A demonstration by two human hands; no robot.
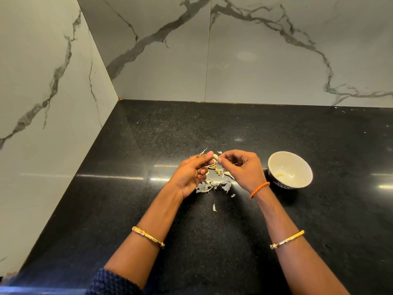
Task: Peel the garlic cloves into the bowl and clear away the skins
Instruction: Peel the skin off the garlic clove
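Hands meet over the black counter [148, 209]: the left hand [192, 170] curls its fingers round a garlic clove [215, 156], pinching it at the fingertips; the right hand [240, 168] nips the clove's skin between thumb and forefinger. Beneath them lies a heap of papery skins [212, 185], with a few unpeeled cloves [212, 167] among them; a stray flake [214, 207] sits nearer the person. Just right of the right hand stands the bowl [302, 162], holding peeled garlic [280, 174].
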